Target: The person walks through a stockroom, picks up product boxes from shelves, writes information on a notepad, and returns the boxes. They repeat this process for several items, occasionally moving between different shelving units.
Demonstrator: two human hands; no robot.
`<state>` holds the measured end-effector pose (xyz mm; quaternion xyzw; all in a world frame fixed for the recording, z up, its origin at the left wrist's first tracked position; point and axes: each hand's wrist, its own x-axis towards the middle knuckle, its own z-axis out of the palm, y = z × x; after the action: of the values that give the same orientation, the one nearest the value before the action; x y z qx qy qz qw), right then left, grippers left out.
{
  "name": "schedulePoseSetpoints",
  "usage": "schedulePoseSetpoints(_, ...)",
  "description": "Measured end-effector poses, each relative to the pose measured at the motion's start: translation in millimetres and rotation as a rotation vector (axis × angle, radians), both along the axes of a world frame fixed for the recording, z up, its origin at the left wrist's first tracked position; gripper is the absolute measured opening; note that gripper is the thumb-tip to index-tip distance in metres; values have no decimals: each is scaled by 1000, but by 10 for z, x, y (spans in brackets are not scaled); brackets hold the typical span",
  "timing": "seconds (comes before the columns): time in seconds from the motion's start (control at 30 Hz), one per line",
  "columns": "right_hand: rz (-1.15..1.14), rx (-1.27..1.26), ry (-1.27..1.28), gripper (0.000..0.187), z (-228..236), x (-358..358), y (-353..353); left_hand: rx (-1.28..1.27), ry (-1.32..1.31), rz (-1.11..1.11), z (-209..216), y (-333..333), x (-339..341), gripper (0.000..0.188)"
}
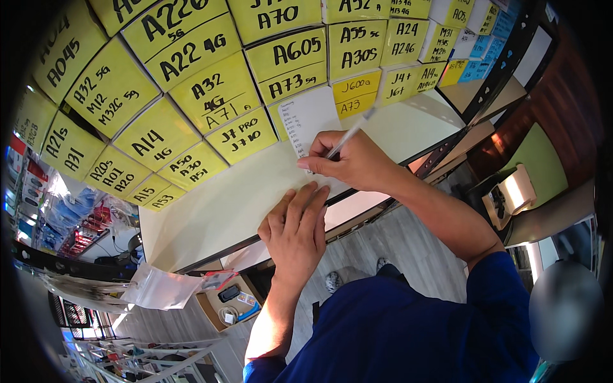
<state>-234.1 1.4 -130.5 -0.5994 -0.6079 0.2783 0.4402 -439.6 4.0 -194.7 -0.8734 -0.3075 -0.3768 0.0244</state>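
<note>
**Right hand holds pen over paper, left hand at desk edge**

Paper, white with handwritten lines, is on the desk; far end by the yellow-labelled boxes, can't tell if it leans on them. Right hand over the paper's near end: fingers curled, closed on a pen, thumb side toward the paper, pen's rear end slanting up and right; tip hidden. Right elbow bent, forearm reaching in from the paper's lower right. Left hand just below the paper's near end, at the desk's front edge: palm down, half open, fingers together and slightly bent, nothing seen in it. Left forearm rises from below the paper.
</note>
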Motion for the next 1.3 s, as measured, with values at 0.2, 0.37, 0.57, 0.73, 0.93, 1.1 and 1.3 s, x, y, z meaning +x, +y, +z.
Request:
schedulePoseSetpoints(0.2, -38, -19, 51, 34, -28, -12, 31, 34, -6, 0, -49, 22, 14, 37)
schedulePoseSetpoints(0.37, -17, -100, -72, 31, 85, -28, 37, 43, -23, -1, -60, 25, 10, 37)
schedulePoseSetpoints(0.57, -29, -67, -46, 32, 37, -21, 30, 4, -41, -20, -78, 19, 20, 38)
schedulePoseSetpoints(0.73, -31, -92, -64, 32, 87, -51, 23, 12, -27, -9, -68, 14, 5, 38)
schedulePoseSetpoints(0.93, -49, -74, -137, 30, 85, -53, 17, 22, -30, -7, -73, 7, 18, 38)
schedulePoseSetpoints(1.1, -13, -61, -134, 29, 90, -34, 7, 35, -18, 5, -80, 11, 14, 39)
schedulePoseSetpoints(1.3, -15, -67, -20, 32, 93, -25, 14, 25, -9, 11, -73, 5, 18, 38)
